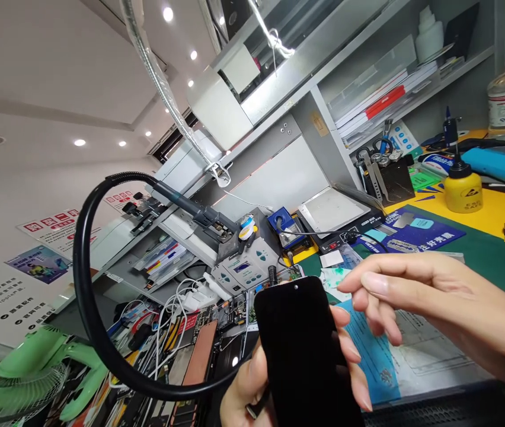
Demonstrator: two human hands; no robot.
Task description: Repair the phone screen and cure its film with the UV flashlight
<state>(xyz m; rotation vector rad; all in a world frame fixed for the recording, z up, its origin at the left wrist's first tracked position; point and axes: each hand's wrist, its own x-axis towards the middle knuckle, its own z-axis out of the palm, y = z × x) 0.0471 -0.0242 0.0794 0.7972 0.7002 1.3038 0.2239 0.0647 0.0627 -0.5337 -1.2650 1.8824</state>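
The person's left hand (pixel 246 388) grasps a black phone (pixel 306 356); the thumb presses along its nine-o'clock edge and the other fingers (pixel 355 370) curl round the three-o'clock edge, so that the phone lies between them, its dark screen toward the head camera; a small round bright spot shows near its top edge at twelve, and its lower end runs out of view at six. The right hand (pixel 439 302) is released, with no object visible in it; it hangs between two and three o'clock of the phone, the index fingertip just beside the upper corner yet apart from it, the thumb lying along that finger and the rest loosely bent.

Farther out, a blue sheet (pixel 381 365) lies at three, beside a printed paper (pixel 430 356); a green mat (pixel 496 255) spreads past the right hand; a yellow bottle (pixel 463 196) stands at two on the yellow surface (pixel 499 204); a blue stand (pixel 291 228) sits near twelve, a grey control unit (pixel 246 270) between ten and eleven; a black hose (pixel 79 255) loops out between nine and ten, and a green fan (pixel 34 367) stands at nine.
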